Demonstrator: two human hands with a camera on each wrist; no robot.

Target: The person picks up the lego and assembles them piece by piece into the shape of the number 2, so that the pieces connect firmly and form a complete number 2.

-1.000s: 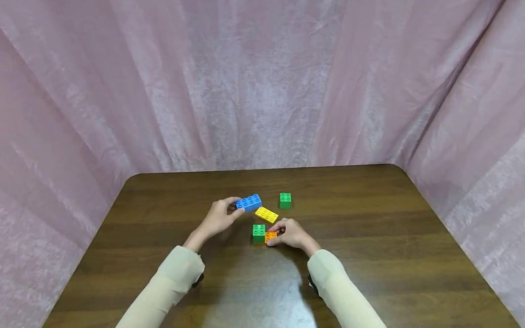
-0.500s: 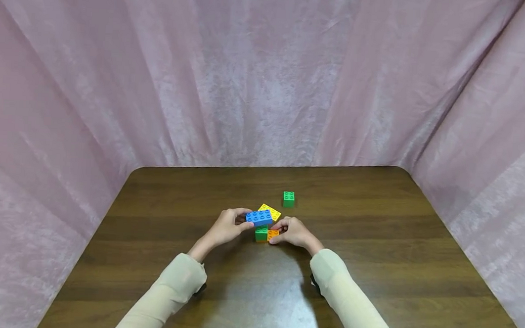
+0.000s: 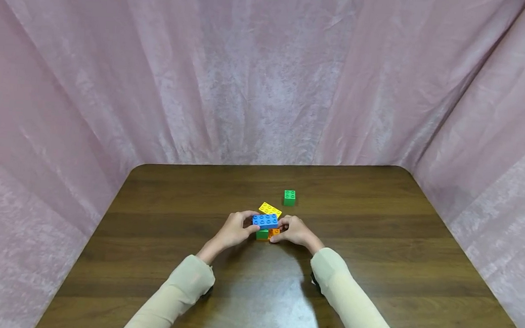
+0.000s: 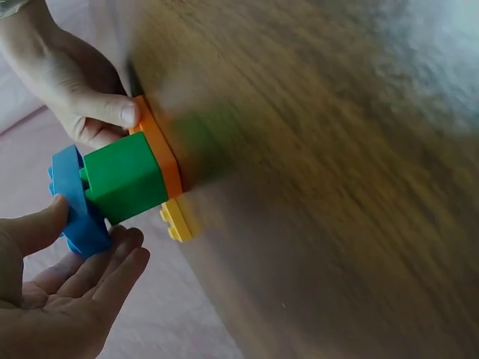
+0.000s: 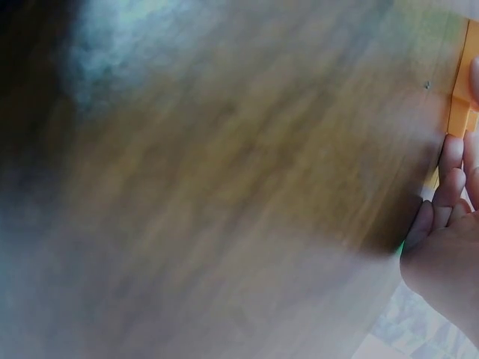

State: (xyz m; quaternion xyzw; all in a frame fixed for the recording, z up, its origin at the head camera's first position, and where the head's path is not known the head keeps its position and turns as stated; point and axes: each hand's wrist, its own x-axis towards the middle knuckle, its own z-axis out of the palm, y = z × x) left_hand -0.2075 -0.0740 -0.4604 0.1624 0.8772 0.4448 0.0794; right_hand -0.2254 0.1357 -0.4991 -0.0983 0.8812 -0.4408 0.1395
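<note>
My left hand (image 3: pixel 236 229) pinches a long blue toy brick (image 3: pixel 265 221) between thumb and fingers. In the left wrist view the blue brick (image 4: pixel 75 198) sits tilted right at the studs of a green brick (image 4: pixel 126 178). That green brick stands on one end of a flat orange brick (image 4: pixel 159 147) on the table. My right hand (image 3: pixel 296 232) grips the orange brick's other end, thumb on the near side. The right wrist view catches only the edge of the orange brick (image 5: pixel 462 93) with my fingers beside it.
A flat yellow brick (image 3: pixel 270 209) lies just behind the stack, partly covered by the blue one in the head view. Farther back is a second green brick (image 3: pixel 289 197). The brown wooden table (image 3: pixel 373 269) ends at a pink curtain (image 3: pixel 266 85).
My left hand has carried the blue brick right and nearer, from beside the yellow brick to over the green one. The right hand has kept its hold on the orange brick.
</note>
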